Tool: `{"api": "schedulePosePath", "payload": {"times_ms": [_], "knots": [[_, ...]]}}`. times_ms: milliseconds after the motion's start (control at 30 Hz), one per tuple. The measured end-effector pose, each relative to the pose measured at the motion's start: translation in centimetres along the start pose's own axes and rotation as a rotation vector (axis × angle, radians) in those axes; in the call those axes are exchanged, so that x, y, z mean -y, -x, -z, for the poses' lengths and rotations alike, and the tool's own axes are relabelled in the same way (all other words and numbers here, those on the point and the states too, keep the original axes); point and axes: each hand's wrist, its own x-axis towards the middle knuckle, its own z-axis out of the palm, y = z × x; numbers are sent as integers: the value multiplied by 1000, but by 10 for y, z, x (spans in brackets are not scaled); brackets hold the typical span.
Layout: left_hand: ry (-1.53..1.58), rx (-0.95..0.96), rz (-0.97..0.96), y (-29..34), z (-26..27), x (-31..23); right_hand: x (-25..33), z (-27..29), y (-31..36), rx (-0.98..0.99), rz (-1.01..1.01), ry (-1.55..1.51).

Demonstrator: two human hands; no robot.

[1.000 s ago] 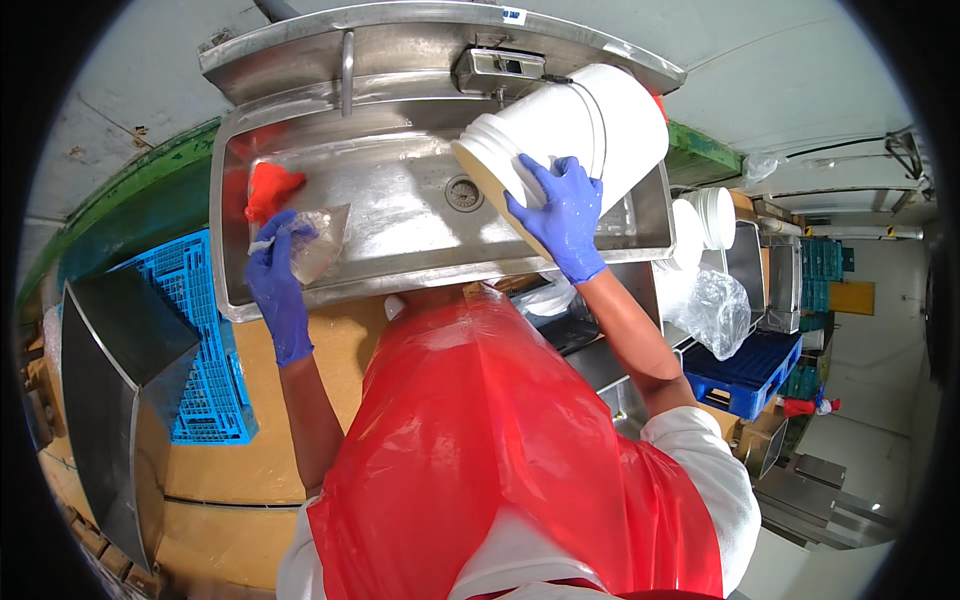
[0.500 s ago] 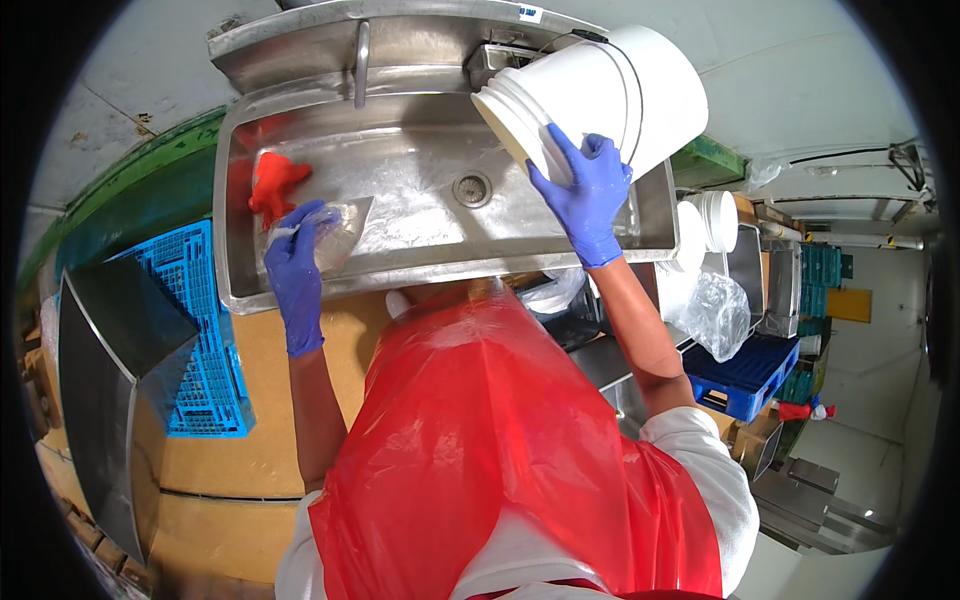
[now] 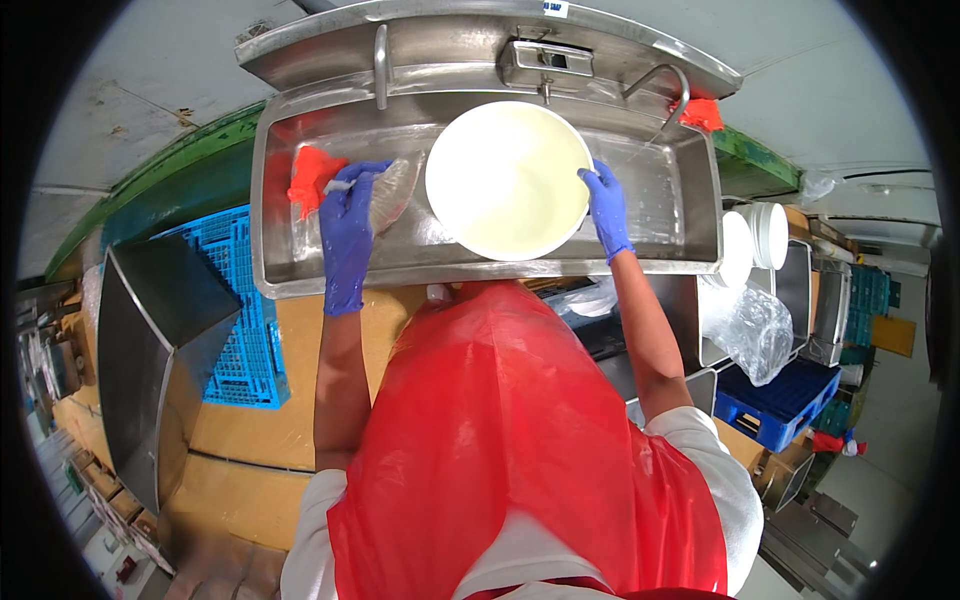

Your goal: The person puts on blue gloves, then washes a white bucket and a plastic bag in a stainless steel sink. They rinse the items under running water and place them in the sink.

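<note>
My right hand [image 3: 606, 208], in a blue glove, is closed on the rim of a white plastic bucket [image 3: 512, 180]. The bucket's round mouth faces up toward me over the sink [image 3: 655, 220], and its pale inside shows. On the left, my other blue-gloved hand, my left hand [image 3: 348, 235], has its fingers curled around a clear, crumpled plastic thing that looks like a bag [image 3: 394, 196]. A small whitish bit shows by its fingers. Beside that hand, a red crumpled cloth-like piece [image 3: 312, 180] lies at the sink's left end.
A curved metal tap [image 3: 684, 95] and a metal box [image 3: 548, 62] are at the sink's back, with another red piece [image 3: 703, 114] at right. White buckets [image 3: 768, 235], clear plastic wrap [image 3: 757, 335] and a dark blue pallet [image 3: 775, 405] stand right; a light blue pallet [image 3: 245, 350] leans left.
The bucket has come down from the back right, its mouth turning from leftward to up toward me. My right hand has shifted onto its right rim. The left hand still holds the clear plastic thing.
</note>
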Motion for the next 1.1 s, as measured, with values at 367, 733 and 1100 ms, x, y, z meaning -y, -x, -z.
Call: {"api": "schedulePosePath", "payload": {"times_ms": [367,733,1100], "knots": [[152,123,143,-24,-80,43,83,-57,33,413,247,-91],[43,220,231,-31,-116,84,63,-79,17,658,16,-206],[-56,125,313,-15,-122,139,22,-95,12,565,-128,-136]]}}
